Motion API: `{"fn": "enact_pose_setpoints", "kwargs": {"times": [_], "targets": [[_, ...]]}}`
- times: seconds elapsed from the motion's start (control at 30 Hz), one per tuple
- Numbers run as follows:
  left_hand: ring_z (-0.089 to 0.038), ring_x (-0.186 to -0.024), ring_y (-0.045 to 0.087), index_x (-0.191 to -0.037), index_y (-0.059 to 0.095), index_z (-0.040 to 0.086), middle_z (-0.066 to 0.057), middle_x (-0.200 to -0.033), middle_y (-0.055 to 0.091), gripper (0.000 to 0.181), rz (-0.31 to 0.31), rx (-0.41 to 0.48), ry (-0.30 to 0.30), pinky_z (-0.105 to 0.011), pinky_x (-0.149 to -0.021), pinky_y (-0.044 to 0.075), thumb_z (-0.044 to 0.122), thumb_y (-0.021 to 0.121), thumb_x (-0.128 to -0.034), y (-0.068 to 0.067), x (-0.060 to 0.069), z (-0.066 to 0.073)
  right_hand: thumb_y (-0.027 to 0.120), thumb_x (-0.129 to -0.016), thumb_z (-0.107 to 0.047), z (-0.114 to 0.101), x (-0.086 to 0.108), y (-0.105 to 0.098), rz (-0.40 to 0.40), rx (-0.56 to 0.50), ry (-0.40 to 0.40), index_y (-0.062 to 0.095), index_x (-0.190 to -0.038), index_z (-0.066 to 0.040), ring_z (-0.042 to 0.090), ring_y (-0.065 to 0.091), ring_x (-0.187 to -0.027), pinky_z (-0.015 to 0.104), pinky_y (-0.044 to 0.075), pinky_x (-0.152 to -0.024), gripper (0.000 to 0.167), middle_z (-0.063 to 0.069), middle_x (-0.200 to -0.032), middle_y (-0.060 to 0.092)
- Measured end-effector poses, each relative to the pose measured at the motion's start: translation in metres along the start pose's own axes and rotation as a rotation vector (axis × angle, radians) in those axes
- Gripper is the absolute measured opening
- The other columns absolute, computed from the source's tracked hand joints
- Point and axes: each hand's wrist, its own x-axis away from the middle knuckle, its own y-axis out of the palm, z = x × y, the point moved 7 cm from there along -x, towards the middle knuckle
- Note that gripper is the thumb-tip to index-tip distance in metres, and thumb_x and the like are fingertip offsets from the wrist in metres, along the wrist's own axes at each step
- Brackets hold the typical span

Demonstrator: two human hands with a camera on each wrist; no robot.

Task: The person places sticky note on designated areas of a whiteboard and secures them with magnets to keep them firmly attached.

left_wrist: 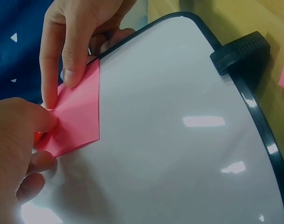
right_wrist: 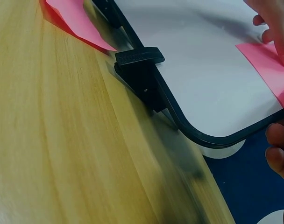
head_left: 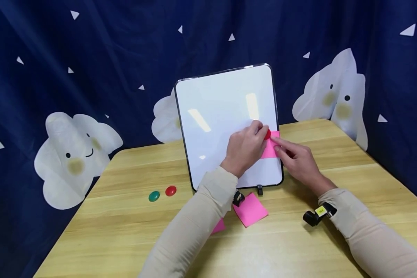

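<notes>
A white magnetic board (head_left: 226,127) with a black rim stands tilted on the table. A pink sticky note (head_left: 270,148) lies against its right edge. My left hand (head_left: 246,146) pinches a round red magnet (head_left: 267,134) at the note's upper part; in the left wrist view that magnet (left_wrist: 38,136) is mostly hidden behind fingers. From the right side, my right hand (head_left: 300,160) presses the note with index finger and thumb, both fairly straight. Its other fingers (right_wrist: 278,156) curl by the board's rim.
A green magnet (head_left: 154,196) and another red magnet (head_left: 171,190) lie left of the board. Pink sticky notes (head_left: 251,210) rest in front, one partly under the left forearm. A black foot (right_wrist: 141,70) supports the board's lower edge. A dark blue curtain (head_left: 125,46) hangs behind.
</notes>
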Motion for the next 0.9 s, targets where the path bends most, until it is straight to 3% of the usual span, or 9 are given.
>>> {"fn": "enact_pose_setpoints", "kwargs": {"times": [0.2, 0.43, 0.9], "targets": [[-0.012, -0.074, 0.067, -0.120, 0.072, 0.013, -0.003, -0.108, 0.065, 0.029, 0.007, -0.008, -0.004, -0.022, -0.062, 0.054, 0.024, 0.062, -0.0959, 0.0031, 0.0015, -0.0012, 0.070, -0.093, -0.001, 0.0026, 0.0009, 0.0021, -0.012, -0.011, 0.023, 0.068, -0.133, -0.016, 0.014, 0.046, -0.061, 0.017, 0.037, -0.055, 0.043, -0.002, -0.069, 0.056], [-0.011, -0.073, 0.067, -0.122, 0.071, 0.013, -0.003, -0.109, 0.063, 0.028, 0.010, 0.012, -0.007, -0.022, -0.060, 0.054, 0.023, 0.062, -0.0963, 0.0045, 0.0005, -0.0012, 0.070, -0.092, 0.000, 0.0019, 0.0023, 0.0018, -0.013, -0.004, 0.020, 0.068, -0.132, -0.015, 0.013, 0.044, -0.060, 0.018, 0.037, -0.053, 0.043, -0.002, -0.066, 0.050], [-0.009, -0.072, 0.065, -0.124, 0.068, 0.016, -0.004, -0.108, 0.060, 0.034, -0.078, 0.063, -0.066, -0.021, -0.062, 0.053, 0.031, 0.068, -0.0933, 0.0088, -0.0004, -0.0079, 0.069, -0.093, 0.000, 0.0004, 0.0002, 0.0005, -0.012, 0.004, 0.015, 0.068, -0.132, -0.014, 0.014, 0.044, -0.060, 0.018, 0.036, -0.052, 0.042, -0.002, -0.068, 0.049]]}}
